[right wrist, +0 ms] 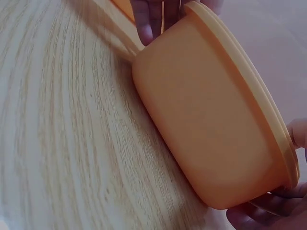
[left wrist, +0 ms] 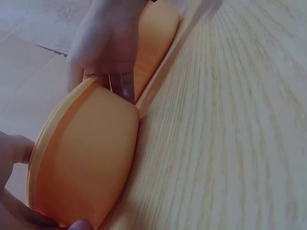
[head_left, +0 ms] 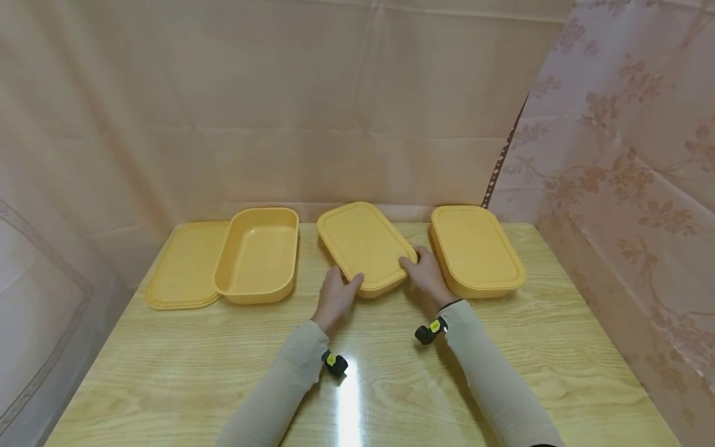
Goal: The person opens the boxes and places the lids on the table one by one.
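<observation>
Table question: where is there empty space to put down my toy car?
The wooden table is bare along its whole near edge, left of the left hand and right of the right hand. The back is crowded: loose lid, open box, held lidded box and right lidded box sit in a row with narrow gaps.

I hold a yellow rectangular plastic container with rounded corners (head_left: 365, 247), its matching lid closed on top. It sits at the middle of the wooden surface (head_left: 223, 360), turned at an angle. My left hand (head_left: 334, 297) and right hand (head_left: 427, 273) grip its near corners.
</observation>
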`<control>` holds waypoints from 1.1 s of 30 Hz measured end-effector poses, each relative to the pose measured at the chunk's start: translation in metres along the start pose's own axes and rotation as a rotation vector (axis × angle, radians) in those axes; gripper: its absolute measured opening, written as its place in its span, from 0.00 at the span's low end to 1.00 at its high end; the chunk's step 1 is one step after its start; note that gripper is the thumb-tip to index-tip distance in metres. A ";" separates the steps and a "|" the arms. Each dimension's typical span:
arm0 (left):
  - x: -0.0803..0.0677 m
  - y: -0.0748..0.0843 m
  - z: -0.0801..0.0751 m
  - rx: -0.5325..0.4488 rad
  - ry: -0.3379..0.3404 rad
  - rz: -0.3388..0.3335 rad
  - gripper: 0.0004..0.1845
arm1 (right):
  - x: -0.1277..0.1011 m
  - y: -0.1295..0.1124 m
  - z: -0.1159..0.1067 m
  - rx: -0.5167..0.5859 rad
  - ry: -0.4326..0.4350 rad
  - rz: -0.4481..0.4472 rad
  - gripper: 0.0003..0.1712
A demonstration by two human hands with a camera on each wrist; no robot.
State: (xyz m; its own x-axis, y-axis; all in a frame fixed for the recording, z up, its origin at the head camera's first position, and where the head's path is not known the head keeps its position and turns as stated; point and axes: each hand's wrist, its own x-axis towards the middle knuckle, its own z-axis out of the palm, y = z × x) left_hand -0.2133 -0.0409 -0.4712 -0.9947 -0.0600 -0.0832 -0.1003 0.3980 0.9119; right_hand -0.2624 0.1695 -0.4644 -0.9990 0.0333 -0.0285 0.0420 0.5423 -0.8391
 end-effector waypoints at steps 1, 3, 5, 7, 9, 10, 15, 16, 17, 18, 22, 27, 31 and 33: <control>0.000 0.000 0.000 0.005 -0.001 -0.003 0.29 | 0.000 0.000 0.000 -0.002 -0.003 -0.002 0.26; 0.000 0.001 -0.001 0.019 -0.001 -0.007 0.29 | -0.001 0.000 0.000 -0.005 -0.004 -0.007 0.25; 0.000 0.002 -0.002 0.037 -0.007 -0.009 0.30 | -0.002 0.000 -0.001 0.001 -0.008 -0.009 0.25; 0.000 0.002 -0.004 0.056 -0.011 -0.011 0.32 | -0.003 0.000 -0.001 0.010 -0.011 -0.014 0.25; 0.000 0.003 -0.005 0.062 -0.016 -0.008 0.32 | -0.005 0.001 -0.002 0.024 -0.015 -0.008 0.25; 0.001 0.003 -0.005 0.063 -0.020 -0.006 0.32 | -0.005 0.002 -0.003 0.031 -0.017 -0.002 0.25; 0.005 0.004 -0.006 0.050 -0.012 0.011 0.28 | -0.007 0.006 -0.006 0.042 -0.027 0.024 0.25; 0.006 0.004 -0.006 0.051 -0.013 0.016 0.28 | -0.007 0.006 -0.006 0.041 -0.028 0.024 0.25; 0.006 0.004 -0.006 0.051 -0.012 0.019 0.27 | -0.008 0.006 -0.006 0.045 -0.029 0.026 0.25; 0.007 0.003 -0.007 0.053 -0.013 0.020 0.27 | -0.009 0.006 -0.006 0.049 -0.027 0.029 0.25; 0.009 0.001 -0.008 0.052 -0.032 0.019 0.26 | -0.012 0.006 -0.006 0.071 -0.026 0.046 0.24; 0.012 0.001 -0.012 0.055 -0.043 0.019 0.24 | -0.016 0.006 -0.008 0.084 -0.040 0.061 0.24; 0.014 0.000 -0.013 0.056 -0.054 0.038 0.23 | -0.016 0.007 -0.009 0.069 -0.053 0.043 0.25; 0.015 -0.001 -0.013 0.046 -0.064 0.041 0.23 | -0.016 0.007 -0.009 0.065 -0.063 0.031 0.25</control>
State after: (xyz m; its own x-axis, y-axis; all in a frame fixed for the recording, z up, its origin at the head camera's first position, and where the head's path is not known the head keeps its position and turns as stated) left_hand -0.2280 -0.0542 -0.4676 -0.9972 0.0150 -0.0727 -0.0587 0.4404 0.8959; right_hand -0.2463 0.1803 -0.4651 -0.9962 -0.0049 -0.0870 0.0736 0.4865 -0.8706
